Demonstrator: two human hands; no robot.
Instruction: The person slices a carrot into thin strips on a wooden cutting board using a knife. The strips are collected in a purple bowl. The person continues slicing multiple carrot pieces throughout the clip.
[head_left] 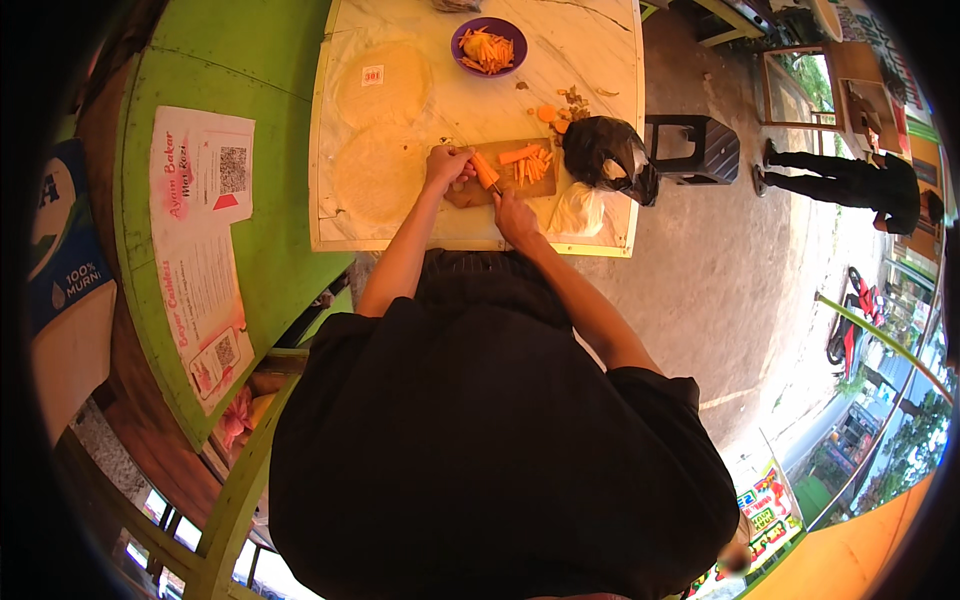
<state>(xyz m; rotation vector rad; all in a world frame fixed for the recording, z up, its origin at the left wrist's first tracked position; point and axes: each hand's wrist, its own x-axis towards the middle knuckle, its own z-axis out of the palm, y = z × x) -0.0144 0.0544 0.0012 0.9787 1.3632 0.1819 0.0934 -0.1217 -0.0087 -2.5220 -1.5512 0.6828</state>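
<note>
My left hand grips a peeled carrot piece at the left of the wooden cutting board. My right hand is closed on a knife, its blade at the carrot piece. A pile of carrot sticks and a thicker piece lie on the board to the right. A purple bowl holds more cut carrot at the table's far side. Carrot slices and scraps lie behind the board, beside a black plastic bag. A pale bag sits near the right front corner.
The white marbled table stands before me, with a green painted surface bearing printed papers on the left. A black plastic stool is right of the table. A person in dark clothes stands farther right, near a parked motorbike.
</note>
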